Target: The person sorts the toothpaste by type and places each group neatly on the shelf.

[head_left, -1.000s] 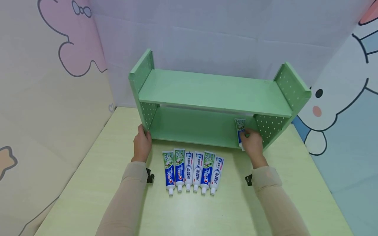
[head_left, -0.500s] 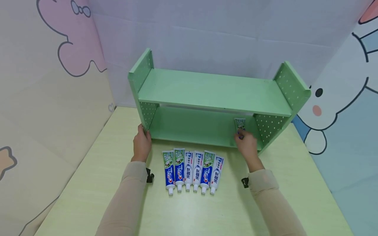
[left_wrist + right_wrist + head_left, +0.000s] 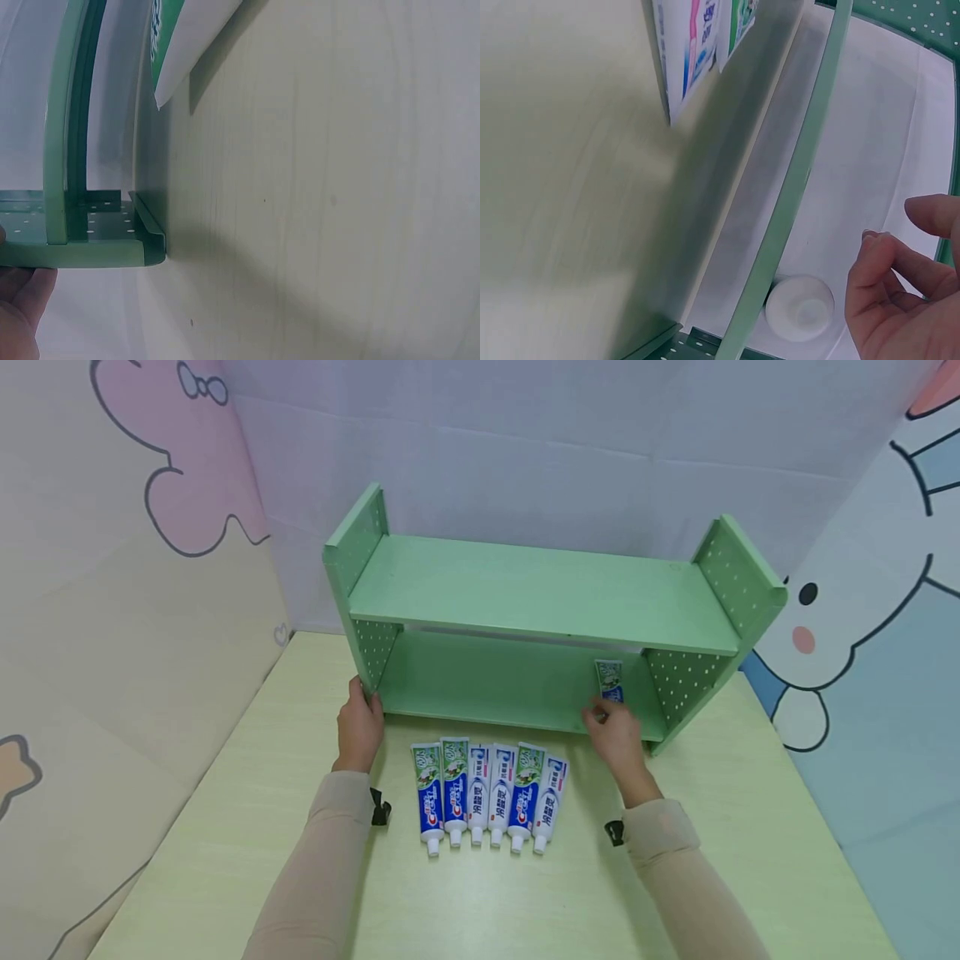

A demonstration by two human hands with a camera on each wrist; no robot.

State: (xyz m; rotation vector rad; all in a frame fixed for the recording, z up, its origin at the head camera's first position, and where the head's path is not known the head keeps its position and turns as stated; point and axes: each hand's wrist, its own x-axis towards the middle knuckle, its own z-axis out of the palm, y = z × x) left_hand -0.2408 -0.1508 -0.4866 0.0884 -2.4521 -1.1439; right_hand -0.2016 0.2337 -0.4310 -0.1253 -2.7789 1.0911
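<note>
A green two-tier shelf (image 3: 540, 597) stands on the table. My left hand (image 3: 360, 727) grips the lower front corner of its left side panel, fingers outside and thumb at the front edge. On the lower tier, near the right end, lies a green-and-blue toothpaste tube (image 3: 611, 677), its round white cap (image 3: 800, 307) facing outward in the right wrist view. My right hand (image 3: 618, 739) is just in front of that tube, hiding its lower part in the head view. Its fingers are loosely bent, with a gap between thumb and forefinger and nothing held.
Several toothpaste tubes lie in a row before the shelf, caps toward me: green-and-blue ones (image 3: 430, 797) and white ones (image 3: 478, 793). The pale wooden table (image 3: 480, 910) meets cartoon-printed walls at both sides.
My right hand has let go of the toothpaste tube and drawn back left and toward me; the tube stays on the lower tier. The left hand has kept its grip on the shelf.
</note>
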